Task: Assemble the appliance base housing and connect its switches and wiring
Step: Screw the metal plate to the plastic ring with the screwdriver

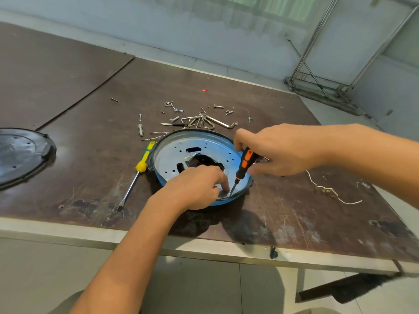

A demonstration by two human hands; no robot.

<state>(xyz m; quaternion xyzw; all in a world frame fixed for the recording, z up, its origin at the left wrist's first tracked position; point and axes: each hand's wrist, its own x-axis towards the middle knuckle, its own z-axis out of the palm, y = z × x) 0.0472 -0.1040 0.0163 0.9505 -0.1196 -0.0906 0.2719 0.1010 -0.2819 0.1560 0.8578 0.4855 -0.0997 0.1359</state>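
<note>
I have the round base housing (199, 152) lying in front of me near the front edge of the worktable (90, 87), its silvery perforated metal plate (172, 159) seated inside the blue rim. My right hand (281, 150) is clamped around the black-and-orange screwdriver (243, 165), whose tip is down at the plate's near edge, and my left hand (197, 186) rests on the plate with a fingertip pressed just beside that tip; I cannot tell whether there is a screw under it. So I judge I am early on, at fastening the plate to the housing. A lot looks left to do: the loose screws (174, 109) lie scattered behind the housing next to a bunch of hex keys (208, 122), the black round cover (20, 155) sits well apart at the table's left edge, and a white wire (328, 189) lies unconnected on the right. I see no switches fitted. A yellow-handled screwdriver (133, 177) lies unused, touching the housing's left side.
</note>
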